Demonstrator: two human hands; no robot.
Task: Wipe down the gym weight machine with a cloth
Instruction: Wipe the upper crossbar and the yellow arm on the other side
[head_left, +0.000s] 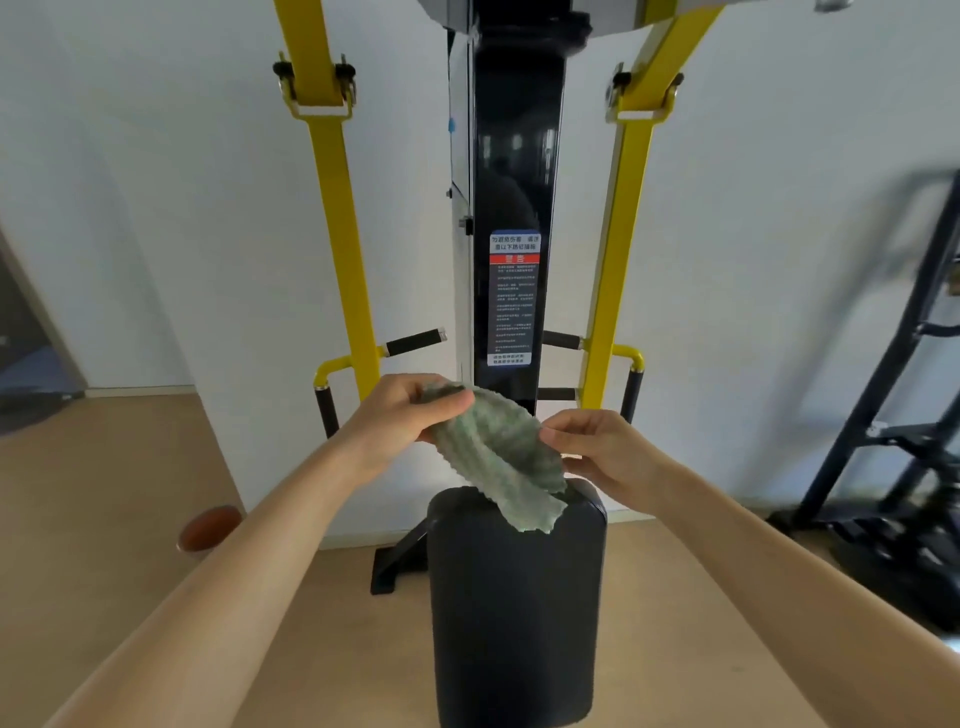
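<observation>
1. The weight machine (517, 156) is running off the top of the frame, so its upper part isn't showing. The small print on the warning sticker (513, 299) on the black column is too blurry to read.
2. The dark rack (893, 405) on the right is smearing into motion blur and getting cut off by the edge.
3. The black seat pad (514, 613) is sitting front and centre, its near end running out the bottom of the frame. Bare wood floor (104, 493) is lying open on both sides of it.
4. A brown ball (209, 528) is half hiding behind the left forearm.
5. The green cloth (493, 452) is hanging in the air between both hands, its loose end drooping to the far edge of the pad, touching it or just above; can't tell which.
6. The left hand (400, 415) is pinching the cloth's top corner, fingers curled tight over it.
7. The right hand (602, 452) is gripping the cloth's right edge with its fingertips, the rest of the fingers folding in.
</observation>
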